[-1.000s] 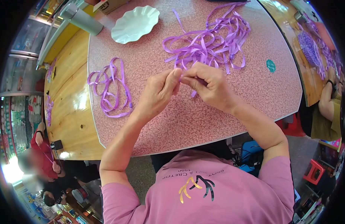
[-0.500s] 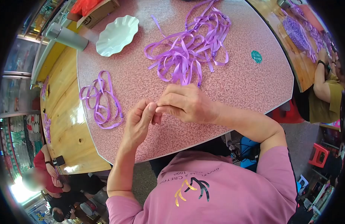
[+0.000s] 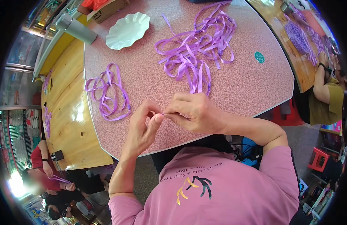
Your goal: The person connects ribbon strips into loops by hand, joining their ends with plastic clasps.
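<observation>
- Near the centre of the frame, the left hand (image 3: 140,131) has its thumb and forefinger drawn together at the tips, with a small rounded gap behind them; they pinch a tiny purple piece (image 3: 163,114), mostly hidden.
- Right against it, the right hand (image 3: 196,112) closes thumb and forefinger on the same spot, the fingertips of both hands nearly meeting; whether the piece belongs to a longer ribbon cannot be told.
- Just above the right hand, a tangled pile of purple ribbons (image 3: 191,66) spreads over the upper middle, its lowest strands running down to the knuckles; whether they touch is unclear.
- Left of centre, a separate looped ribbon (image 3: 123,93) lies apart from the pile.
- Beneath all this is the pink speckled table (image 3: 237,86), with a round green sticker (image 3: 259,57) at right.
- Toward the upper left stand a white wavy-edged dish (image 3: 127,30), a grey bottle (image 3: 76,30) and a cardboard box (image 3: 107,10).
- Along the far left, a person in red (image 3: 49,183) holds a purple strip.
</observation>
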Tool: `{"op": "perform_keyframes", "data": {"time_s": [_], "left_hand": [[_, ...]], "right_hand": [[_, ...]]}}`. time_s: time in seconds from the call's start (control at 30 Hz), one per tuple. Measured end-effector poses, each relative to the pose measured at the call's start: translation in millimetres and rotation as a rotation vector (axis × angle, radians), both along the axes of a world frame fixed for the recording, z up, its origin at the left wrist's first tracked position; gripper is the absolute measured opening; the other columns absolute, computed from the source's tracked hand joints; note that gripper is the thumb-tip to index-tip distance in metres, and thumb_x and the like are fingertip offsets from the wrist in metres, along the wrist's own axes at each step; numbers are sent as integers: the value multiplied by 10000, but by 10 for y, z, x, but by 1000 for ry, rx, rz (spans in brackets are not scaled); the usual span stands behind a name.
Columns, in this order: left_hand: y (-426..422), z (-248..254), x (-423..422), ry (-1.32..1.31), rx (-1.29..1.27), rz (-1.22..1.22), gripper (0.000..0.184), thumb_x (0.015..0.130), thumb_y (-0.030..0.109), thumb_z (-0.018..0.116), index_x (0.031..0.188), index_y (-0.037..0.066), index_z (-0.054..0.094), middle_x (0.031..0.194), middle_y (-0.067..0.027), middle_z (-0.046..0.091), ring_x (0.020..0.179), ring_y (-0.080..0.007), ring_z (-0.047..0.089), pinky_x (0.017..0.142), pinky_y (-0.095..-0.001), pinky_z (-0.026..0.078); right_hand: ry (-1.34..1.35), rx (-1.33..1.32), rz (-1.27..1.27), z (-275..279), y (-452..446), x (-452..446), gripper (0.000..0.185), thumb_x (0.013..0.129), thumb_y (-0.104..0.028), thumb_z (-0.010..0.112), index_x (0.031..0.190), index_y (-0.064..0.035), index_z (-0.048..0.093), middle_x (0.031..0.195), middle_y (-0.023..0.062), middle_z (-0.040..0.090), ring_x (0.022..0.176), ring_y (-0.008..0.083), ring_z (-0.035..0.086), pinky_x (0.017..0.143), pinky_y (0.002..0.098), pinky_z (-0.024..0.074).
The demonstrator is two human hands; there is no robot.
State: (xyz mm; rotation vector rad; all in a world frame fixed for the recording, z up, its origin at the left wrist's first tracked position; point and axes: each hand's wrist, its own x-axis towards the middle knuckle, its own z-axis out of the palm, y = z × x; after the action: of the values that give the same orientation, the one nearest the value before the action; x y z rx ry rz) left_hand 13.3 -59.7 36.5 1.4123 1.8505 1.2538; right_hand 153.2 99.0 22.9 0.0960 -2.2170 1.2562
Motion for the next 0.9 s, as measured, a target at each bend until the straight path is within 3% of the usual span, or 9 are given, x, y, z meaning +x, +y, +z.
{"op": "perform_keyframes", "data": {"time_s": [0.07,0.13,0.23,0.47,0.53,0.63,0.83,0.9], "left_hand": [[18,-29,2,46,-39,-10,264,1013,233,532,891,0,547,769,-79,527,692,-171,511,639,-311,433],[42,-76,58,-152,-111,7,333,1032,269,495,861,-11,554,718,-73,507,651,-165,494,610,-301,421],[42,-104,96,-116,-55,25,338,1032,262,497,846,-15,552,690,-60,491,641,-155,497,598,-293,416],[-48,-93,144,-46,-32,31,295,1028,256,507,902,-8,538,745,-54,517,702,-132,521,632,-284,430],[-85,-169,174,-281,44,57,284,1032,263,500,945,-4,537,768,-48,524,708,-128,509,642,-283,427],[-162,-136,117,-178,-91,33,307,1041,272,480,921,-3,546,759,-40,528,711,-126,511,652,-284,428],[-339,-176,33,-197,-133,2,344,1055,270,435,868,4,548,728,-25,511,697,-118,478,637,-278,409],[-370,-220,-7,-198,-115,16,335,1057,266,430,872,11,544,727,-19,508,684,-112,462,624,-275,399]], "right_hand": [[28,82,-34,-33,-42,7,124,797,-24,724,910,-41,677,780,78,608,625,225,630,514,322,480],[56,162,-69,-65,-79,18,129,777,-17,730,889,-50,673,774,66,610,604,223,630,498,322,483],[110,209,-140,-91,-124,53,140,762,-18,738,881,-58,676,771,57,619,580,211,623,492,321,485],[26,89,-187,-116,-261,101,136,775,-29,739,892,-41,669,787,81,629,619,224,638,530,327,503],[25,58,-197,-129,-292,93,136,777,-32,739,893,-39,668,790,86,630,626,229,642,538,331,506],[17,61,-214,-148,-368,95,129,784,-40,735,896,-40,672,792,92,627,643,239,647,545,336,506],[44,115,-208,-183,-510,10,126,800,-45,720,917,-33,673,781,101,615,677,258,651,552,337,507],[-4,14,-129,-214,-479,-36,144,797,-49,728,930,-24,679,798,101,636,699,231,653,582,329,508]]}}
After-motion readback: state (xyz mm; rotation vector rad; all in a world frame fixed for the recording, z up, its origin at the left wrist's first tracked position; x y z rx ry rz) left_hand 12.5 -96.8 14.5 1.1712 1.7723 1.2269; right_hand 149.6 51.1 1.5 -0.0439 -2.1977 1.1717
